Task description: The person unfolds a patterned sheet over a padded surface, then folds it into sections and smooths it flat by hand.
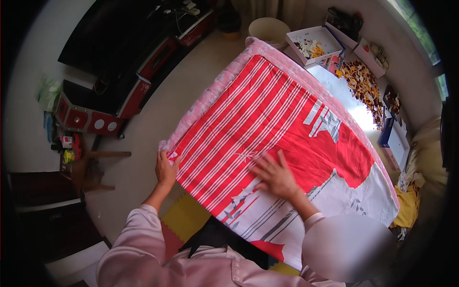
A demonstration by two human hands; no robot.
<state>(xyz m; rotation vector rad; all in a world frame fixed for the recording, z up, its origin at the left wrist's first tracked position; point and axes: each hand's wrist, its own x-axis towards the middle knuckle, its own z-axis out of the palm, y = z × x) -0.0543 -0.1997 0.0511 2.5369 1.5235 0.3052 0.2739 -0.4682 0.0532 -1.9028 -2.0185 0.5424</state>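
A red and white printed fabric, striped on its left part and patterned with grey leaves, is spread over a pink floral cloth on a raised surface. My left hand is at the near left corner, its thumb and fingers gripping the cloth edges there. My right hand lies over the middle of the fabric, palm down with fingers apart, and is blurred. Small creases show in the red area beyond it. A blurred oval patch at the lower right hides part of my right sleeve and the fabric's near end.
Loose dark red and orange pieces lie on a glossy surface at right, beside an open box of more pieces. A beige bin stands behind. At left are a wooden stool and a red and black TV cabinet. Foam mats lie below.
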